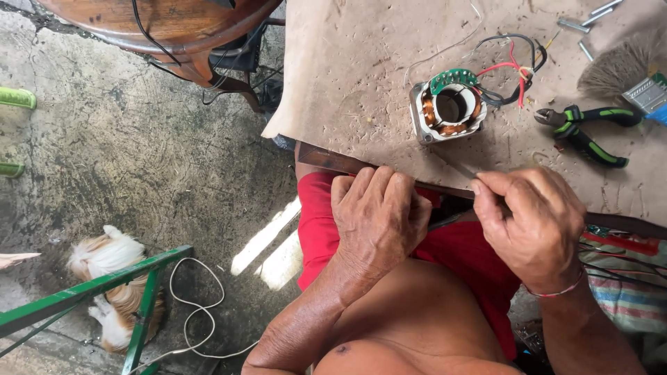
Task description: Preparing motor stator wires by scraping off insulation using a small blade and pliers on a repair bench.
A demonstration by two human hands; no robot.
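Left hand point(379, 215): nearest the viewer, back upward, fingers curled over the near edge of the bench point(347, 83); whether they hold anything cannot be told.
Right hand point(535, 222): at 3 o'clock of the left hand, fingers pinched narrowly around a thin metal tool point(460, 169), whose tip points toward 10 o'clock across the bench edge.
Red shorts point(326, 229): beneath both hands, on the person's lap.
Motor stator point(448, 110): on the bench at 12 o'clock of the tool tip, near but apart from it; a square metal frame with copper windings, a round bore and a green board on its far rim.
Wires point(511, 69): red and black leads looping from the stator toward 2 o'clock.
Pliers point(587, 132): black and green handles, lying at 3 o'clock of the stator, well apart from the right hand.
Brush point(618, 66): bristles at 12 o'clock of the pliers.
Bolts point(590, 21): several, near the far bench edge at 1 o'clock.
Floor point(139, 153): concrete, at 9 o'clock of the bench; a white-and-tan dog point(114, 278) lies beside a green metal frame point(97, 288) and a white cord point(201, 305).
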